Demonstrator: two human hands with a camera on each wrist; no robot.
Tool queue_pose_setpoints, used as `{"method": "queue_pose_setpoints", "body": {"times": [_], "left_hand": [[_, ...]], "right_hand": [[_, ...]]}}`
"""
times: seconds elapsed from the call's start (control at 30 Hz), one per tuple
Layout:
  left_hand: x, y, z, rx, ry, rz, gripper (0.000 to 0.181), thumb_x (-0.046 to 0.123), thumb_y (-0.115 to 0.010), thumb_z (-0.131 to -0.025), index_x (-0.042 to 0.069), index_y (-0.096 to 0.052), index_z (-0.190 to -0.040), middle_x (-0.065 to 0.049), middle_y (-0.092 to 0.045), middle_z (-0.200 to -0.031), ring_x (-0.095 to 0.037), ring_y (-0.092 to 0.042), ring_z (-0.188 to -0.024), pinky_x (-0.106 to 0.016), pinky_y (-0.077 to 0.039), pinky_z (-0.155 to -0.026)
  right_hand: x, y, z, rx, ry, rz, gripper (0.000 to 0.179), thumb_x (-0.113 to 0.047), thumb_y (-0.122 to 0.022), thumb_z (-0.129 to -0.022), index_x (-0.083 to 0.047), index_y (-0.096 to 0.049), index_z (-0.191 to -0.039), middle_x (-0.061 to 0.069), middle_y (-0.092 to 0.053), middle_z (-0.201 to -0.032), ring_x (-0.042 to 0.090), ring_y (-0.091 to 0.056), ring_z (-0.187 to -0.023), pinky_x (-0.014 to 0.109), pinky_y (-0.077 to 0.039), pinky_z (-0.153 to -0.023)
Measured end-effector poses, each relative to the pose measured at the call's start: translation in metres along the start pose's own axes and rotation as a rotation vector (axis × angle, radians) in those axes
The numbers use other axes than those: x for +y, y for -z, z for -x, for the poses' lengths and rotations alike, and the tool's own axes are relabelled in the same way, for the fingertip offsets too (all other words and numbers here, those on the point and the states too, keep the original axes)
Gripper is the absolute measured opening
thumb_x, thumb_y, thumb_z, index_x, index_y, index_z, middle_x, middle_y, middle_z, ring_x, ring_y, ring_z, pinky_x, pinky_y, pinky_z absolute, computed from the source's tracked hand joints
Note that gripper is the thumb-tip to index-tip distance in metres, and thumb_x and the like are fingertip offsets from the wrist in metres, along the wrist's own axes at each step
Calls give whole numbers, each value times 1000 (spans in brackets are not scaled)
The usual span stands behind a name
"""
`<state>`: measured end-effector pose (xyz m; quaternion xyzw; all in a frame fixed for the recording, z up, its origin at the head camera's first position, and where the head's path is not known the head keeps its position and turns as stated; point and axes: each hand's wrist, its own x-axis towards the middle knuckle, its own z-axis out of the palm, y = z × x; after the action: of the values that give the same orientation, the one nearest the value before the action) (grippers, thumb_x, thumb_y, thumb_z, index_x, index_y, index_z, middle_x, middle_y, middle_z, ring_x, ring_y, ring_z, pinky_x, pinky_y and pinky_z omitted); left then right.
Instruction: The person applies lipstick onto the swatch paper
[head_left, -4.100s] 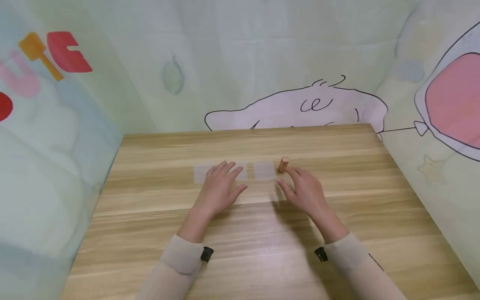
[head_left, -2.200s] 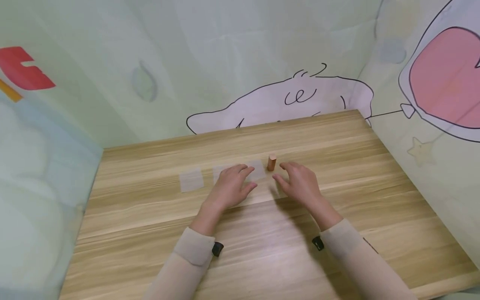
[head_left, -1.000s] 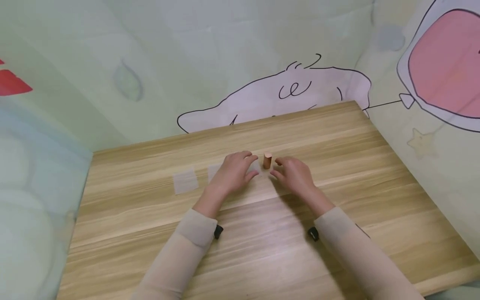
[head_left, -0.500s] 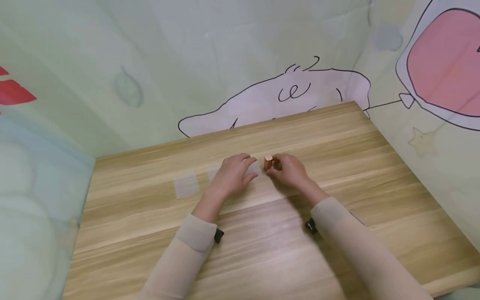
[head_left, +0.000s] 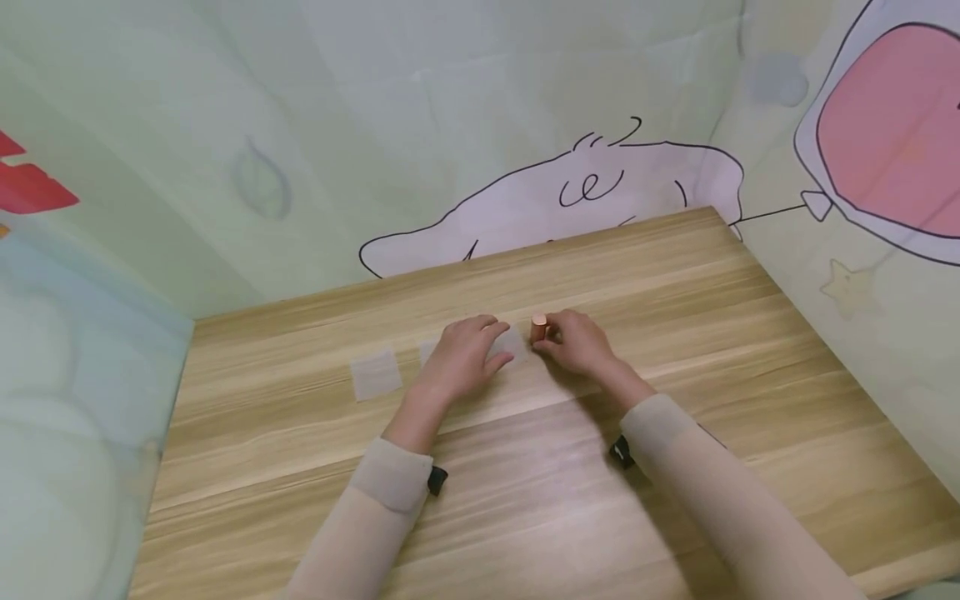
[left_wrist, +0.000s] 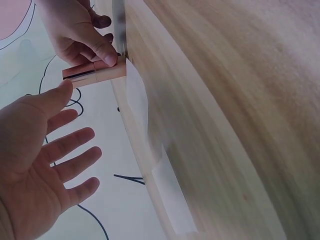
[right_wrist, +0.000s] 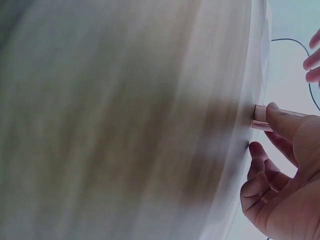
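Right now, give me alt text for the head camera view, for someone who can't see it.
A person's right hand grips a small copper-coloured cylinder, held roughly upright at a wood-grain table. The left hand, holding nothing, partly hides a row of pale squares to the cylinder's left. Behind is a backdrop with cartoon drawings.

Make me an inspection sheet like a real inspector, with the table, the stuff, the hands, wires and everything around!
Surface: wood-grain table.
Job's things: copper-coloured tube, upright; three pale squares in a row, two partly hidden by the left hand.
Clutter: nothing seen.
Hands: right hand pinches the tube; left hand is open, holding nothing.
Cables: none certain; a thin dark line beside the right sleeve is unclear.
Surroundings: pale printed backdrop with a pink balloon.
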<state>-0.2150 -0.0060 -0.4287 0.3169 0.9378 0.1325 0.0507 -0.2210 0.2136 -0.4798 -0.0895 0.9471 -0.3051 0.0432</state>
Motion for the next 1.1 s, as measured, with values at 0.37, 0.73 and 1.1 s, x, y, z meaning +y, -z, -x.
{"method": "queue_pose_setpoints", "body": {"times": [0.37, 0.73, 1.1], "left_hand": [[-3, 0, 6, 13, 23, -9, 50, 35, -64, -101, -1, -61, -136, -16, -58, -141, -32, -52, -133, -49, -38, -113], [-12, 8, 12, 47, 46, -26, 55, 36, -67, -99, -7, -60, -133, -19, -60, -137, -34, -56, -128, -46, -42, -111], [-18, 15, 23, 66, 86, 55, 61, 36, -66, -99, 0, -50, -146, -18, -55, -144, -34, -51, -134, -51, -37, -113]], "right_hand": [[-4, -1, 2, 32, 126, -51, 12, -18, -81, -87, -7, -75, -89, 5, -75, -88, 19, -69, -80, 40, -55, -78], [-10, 8, 7, 97, 298, -135, 15, -9, -78, -87, -1, -75, -100, 11, -72, -89, 23, -71, -78, 32, -60, -69], [-27, 18, 16, 88, 400, -81, 21, -9, -77, -91, 2, -73, -108, 12, -73, -97, 23, -70, -86, 28, -60, -68]]}}
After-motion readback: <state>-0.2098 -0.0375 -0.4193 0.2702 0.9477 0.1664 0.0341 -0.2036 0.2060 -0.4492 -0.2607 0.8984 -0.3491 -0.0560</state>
